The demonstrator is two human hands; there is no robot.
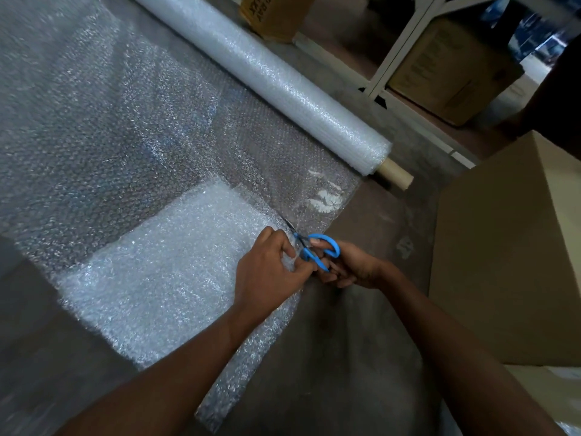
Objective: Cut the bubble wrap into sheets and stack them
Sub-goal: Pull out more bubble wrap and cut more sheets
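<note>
Head view looks down over two bare forearms reaching out across a grey floor [361,357]. Nearest, the left hand [267,272] has its grip pinched on the near edge of the unrolled bubble wrap [125,136], bunching it just beside the blades. Touching it on the right, the right hand [352,267] has its grip closed through the loops of the blue-handled scissors [317,250], whose dark blades point away from the person and lie against the wrap's edge — how far they are parted cannot be told. Left of the hands a brighter, denser patch of cut sheets [163,272] lies flat on the floor, overlapped by the spread wrap. Farther out, the wrap runs to the roll [267,80], which lies diagonally with a cardboard core [396,175] sticking out of its near end. At the right stands a large brown cardboard box [503,247]; beyond the roll — a white shelf frame [396,55] with more cartons [449,70].
</note>
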